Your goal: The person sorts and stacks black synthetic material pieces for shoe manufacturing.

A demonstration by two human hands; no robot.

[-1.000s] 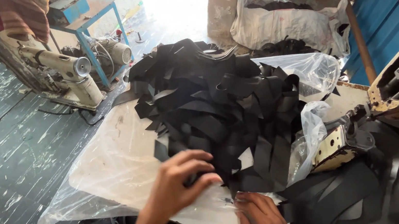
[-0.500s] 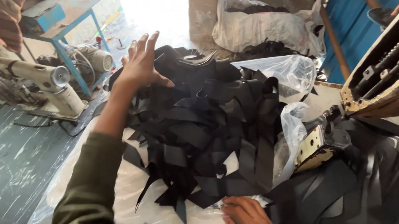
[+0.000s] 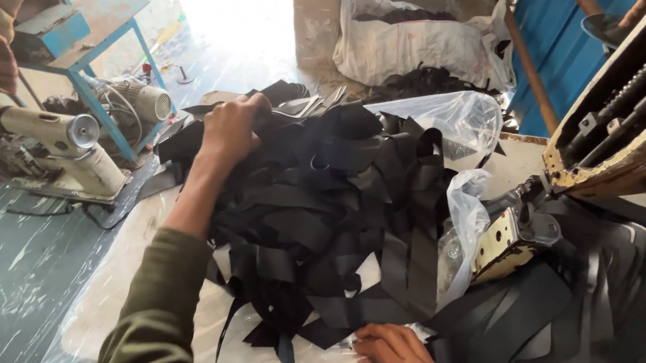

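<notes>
My left hand (image 3: pixel 230 129) reaches to the upper middle of the frame, its grip closed on the far edge of the black strap pile (image 3: pixel 326 206). My right hand (image 3: pixel 397 358) rests at the bottom centre, fingers curled on the pile's near edge over clear plastic sheeting (image 3: pixel 99 322) on the tabletop.

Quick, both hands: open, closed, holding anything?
Left hand: closed on the far black strips.
Right hand: resting at the pile's near edge; grip cannot be told.

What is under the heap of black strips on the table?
The heap of black strips lies on a clear plastic sheet, spread past the pile's edges. The left hand presses its far side; the right hand rests at its near edge. Anything beneath the pile's middle is covered.
</notes>
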